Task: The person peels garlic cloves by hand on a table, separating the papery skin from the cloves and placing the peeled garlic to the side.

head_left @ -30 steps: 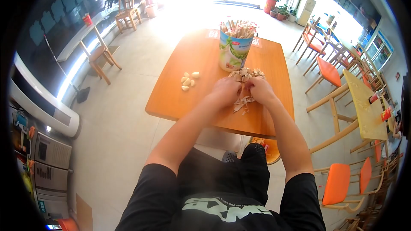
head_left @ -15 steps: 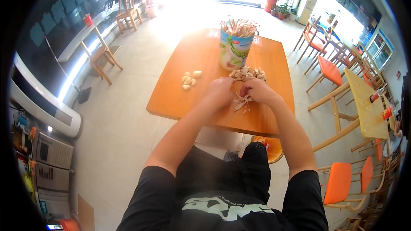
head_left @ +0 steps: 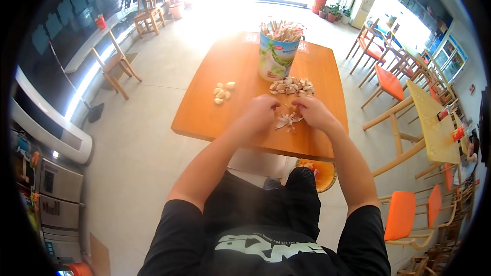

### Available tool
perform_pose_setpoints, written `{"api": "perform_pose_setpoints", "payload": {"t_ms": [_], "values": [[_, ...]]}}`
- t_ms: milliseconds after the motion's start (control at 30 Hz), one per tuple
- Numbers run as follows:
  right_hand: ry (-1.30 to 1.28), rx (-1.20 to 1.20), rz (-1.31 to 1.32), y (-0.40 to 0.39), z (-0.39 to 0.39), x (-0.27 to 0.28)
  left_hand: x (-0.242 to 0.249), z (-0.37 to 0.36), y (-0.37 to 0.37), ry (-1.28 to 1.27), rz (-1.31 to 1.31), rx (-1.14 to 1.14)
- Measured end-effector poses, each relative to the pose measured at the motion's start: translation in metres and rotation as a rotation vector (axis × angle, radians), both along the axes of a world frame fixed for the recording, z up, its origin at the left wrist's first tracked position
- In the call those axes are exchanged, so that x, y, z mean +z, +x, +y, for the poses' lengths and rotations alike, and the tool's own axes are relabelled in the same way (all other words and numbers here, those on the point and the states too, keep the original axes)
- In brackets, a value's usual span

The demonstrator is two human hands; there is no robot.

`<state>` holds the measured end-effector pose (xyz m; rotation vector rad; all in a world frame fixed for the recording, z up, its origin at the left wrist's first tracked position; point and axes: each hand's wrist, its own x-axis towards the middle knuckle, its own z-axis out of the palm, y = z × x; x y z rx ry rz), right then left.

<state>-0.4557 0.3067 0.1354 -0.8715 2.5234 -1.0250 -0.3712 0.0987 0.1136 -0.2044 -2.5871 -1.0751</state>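
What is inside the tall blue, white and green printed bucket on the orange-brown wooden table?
Many thin pale sticks stand in it, tops showing; the bucket hides their lower ends and anything beneath.

Bucket (head_left: 276, 61): one
Table (head_left: 202, 115): one, beneath bucket
Peeled cloves (head_left: 221, 93): I count six, left of bucket
Unpeeled cloves (head_left: 292, 88): over a dozen, at bucket's foot
Peel heap (head_left: 289, 119): one, farther before bucket
Bare hands (head_left: 262, 111): two, before bucket

Arms (head_left: 212, 159) forward; left hand (head_left: 261, 111) near right hand (head_left: 315, 112), fingers (head_left: 302, 104) curled.
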Motion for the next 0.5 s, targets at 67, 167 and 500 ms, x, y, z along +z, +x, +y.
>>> {"api": "perform_pose_setpoints", "payload": {"t_ms": [67, 167, 500], "values": [[0.032, 0.011, 0.235, 0.0, 0.002, -0.002, -0.003, -0.008, 0.008, 0.015, 0.033, 0.013], [0.162, -0.083, 0.227, 0.029, -0.007, 0.016, -0.006, -0.015, 0.018, 0.048, 0.107, 0.038], [0.275, -0.186, 0.798, 0.069, -0.038, -0.015, -0.019, -0.015, 0.025, 0.119, 0.292, 0.111]]}}
